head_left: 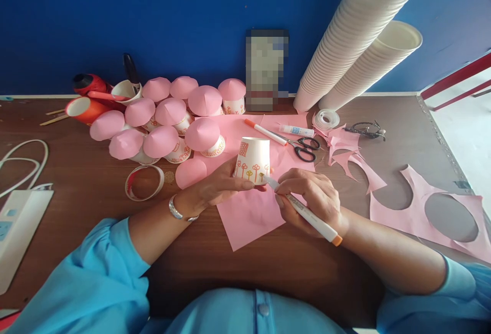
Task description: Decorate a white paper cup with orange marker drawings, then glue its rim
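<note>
My left hand [220, 185] holds a white paper cup [259, 152] upside down, its fingers around the lower rim. Orange flowers, smaller yellow ones and a checked orange window are drawn on the cup's side. A white marker [312, 219] with an orange end is gripped in my right hand [310, 196], and its tip meets the cup near the lower rim. Pink paper [249, 226] lies under both hands. Behind the cup are another marker [264, 132], a glue stick [295, 130] and black-handled scissors [305, 149].
Several decorated cups with pink cone roofs [205, 101] stand at back left, near a tape roll [143, 183]. Tall cup stacks [355, 37] lean by the blue wall. Pink offcuts [416, 211] lie right; a power strip [25, 231] sits left.
</note>
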Demonstrator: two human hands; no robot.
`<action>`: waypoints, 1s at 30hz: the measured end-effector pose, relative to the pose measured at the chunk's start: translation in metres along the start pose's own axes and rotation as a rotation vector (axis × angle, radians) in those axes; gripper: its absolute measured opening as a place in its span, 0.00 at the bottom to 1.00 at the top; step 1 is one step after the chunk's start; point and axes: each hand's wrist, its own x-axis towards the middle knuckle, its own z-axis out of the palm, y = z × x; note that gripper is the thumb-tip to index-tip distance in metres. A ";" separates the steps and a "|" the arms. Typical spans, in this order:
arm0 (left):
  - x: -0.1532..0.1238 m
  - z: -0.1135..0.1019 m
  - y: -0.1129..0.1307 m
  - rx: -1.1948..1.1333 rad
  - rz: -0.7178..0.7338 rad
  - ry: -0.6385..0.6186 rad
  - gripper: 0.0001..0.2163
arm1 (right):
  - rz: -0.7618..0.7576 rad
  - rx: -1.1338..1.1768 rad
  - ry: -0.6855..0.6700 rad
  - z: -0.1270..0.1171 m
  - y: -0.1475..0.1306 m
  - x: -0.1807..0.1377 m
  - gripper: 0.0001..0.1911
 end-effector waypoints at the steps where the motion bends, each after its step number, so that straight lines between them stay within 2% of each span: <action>1: 0.000 0.001 0.001 0.014 -0.008 0.004 0.15 | 0.002 -0.007 -0.002 0.000 0.000 0.000 0.09; 8: -0.003 0.008 0.011 0.078 -0.032 0.040 0.13 | 0.028 -0.023 -0.010 -0.002 0.000 -0.001 0.09; 20: -0.002 0.003 0.006 0.076 -0.031 0.048 0.14 | 0.015 -0.016 0.009 -0.001 -0.001 0.000 0.10; 26: 0.001 -0.005 -0.004 0.008 0.008 -0.010 0.16 | 0.006 -0.025 0.006 -0.001 -0.001 0.000 0.09; 30: 0.000 -0.005 -0.004 0.005 0.003 0.002 0.17 | 0.012 -0.031 0.004 -0.002 -0.001 0.000 0.10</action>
